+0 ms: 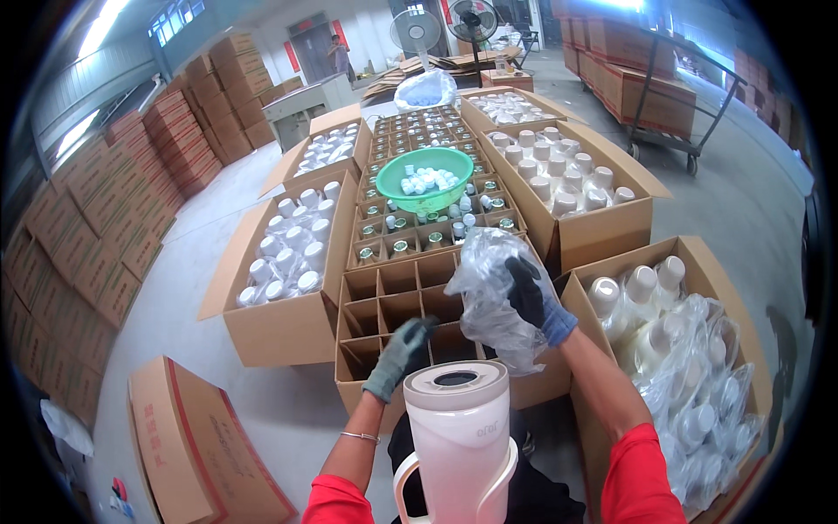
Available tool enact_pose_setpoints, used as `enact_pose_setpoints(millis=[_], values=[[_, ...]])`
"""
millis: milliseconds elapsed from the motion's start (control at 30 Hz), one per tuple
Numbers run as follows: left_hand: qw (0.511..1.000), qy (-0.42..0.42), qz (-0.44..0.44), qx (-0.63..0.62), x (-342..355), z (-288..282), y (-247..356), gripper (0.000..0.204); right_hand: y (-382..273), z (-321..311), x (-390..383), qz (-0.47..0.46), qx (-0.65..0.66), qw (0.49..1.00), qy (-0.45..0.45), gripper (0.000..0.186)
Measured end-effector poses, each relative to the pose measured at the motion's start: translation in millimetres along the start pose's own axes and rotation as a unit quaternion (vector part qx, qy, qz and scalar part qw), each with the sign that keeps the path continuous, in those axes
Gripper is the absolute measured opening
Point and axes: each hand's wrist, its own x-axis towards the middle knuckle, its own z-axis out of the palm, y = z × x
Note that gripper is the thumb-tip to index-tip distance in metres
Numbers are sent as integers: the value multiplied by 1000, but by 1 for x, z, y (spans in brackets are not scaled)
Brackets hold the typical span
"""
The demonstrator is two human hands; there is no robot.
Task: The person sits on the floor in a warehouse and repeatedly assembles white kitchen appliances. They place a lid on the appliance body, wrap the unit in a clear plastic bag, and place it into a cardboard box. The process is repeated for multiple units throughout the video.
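Below my hands stands a white jug [458,437] with a grey-beige lid and a handle, upright close to my body. My right hand [534,301], in a blue-grey glove with dark fingers, grips a crumpled clear plastic bag [489,288] above the carton's near right corner. My left hand [400,356], in a grey glove with dark fingertips, reaches over the near left part of the divided carton [397,312]. Its fingers stretch toward the right and hold nothing that I can see. Bare cardboard compartments show beneath both hands.
Beyond, a green basin [425,166] of small white pieces rests on cartons of capped bottles. Open boxes of wrapped white jugs flank them: left [288,249], right [567,170], near right [690,367]. A closed carton [205,437] lies near left. A loaded trolley [650,96] and fans stand farther back.
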Motion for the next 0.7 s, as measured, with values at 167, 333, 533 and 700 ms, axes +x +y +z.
enact_pose_setpoints(millis=[167, 333, 533, 700], values=[[982, 40, 185, 10, 14, 19, 40, 46, -15, -8, -30, 42, 175, 982, -56, 23], [984, 74, 153, -46, 18, 42, 30, 65, 57, -10, -57, -70, 131, 987, -55, 50], [990, 69, 95, -73, 35, 26, -2, 50, 34, -26, -39, -3, 92, 965, -246, 41], [972, 107, 41, -207, -19, 27, 35, 24, -77, -49, -52, 391, 236, 845, -279, 37]])
